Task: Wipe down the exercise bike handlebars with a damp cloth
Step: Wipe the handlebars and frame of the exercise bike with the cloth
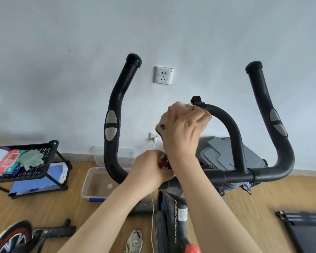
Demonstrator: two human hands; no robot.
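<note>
While the left hand (150, 166) curls shut low on the bike's centre bar, what it pinches unclear, right hand (183, 125) above is closed on a beige cloth (179, 105) pressed to the top of the inner loop of the handlebars (224, 115); behind, wall socket (163, 75) between the two upright grips
</note>
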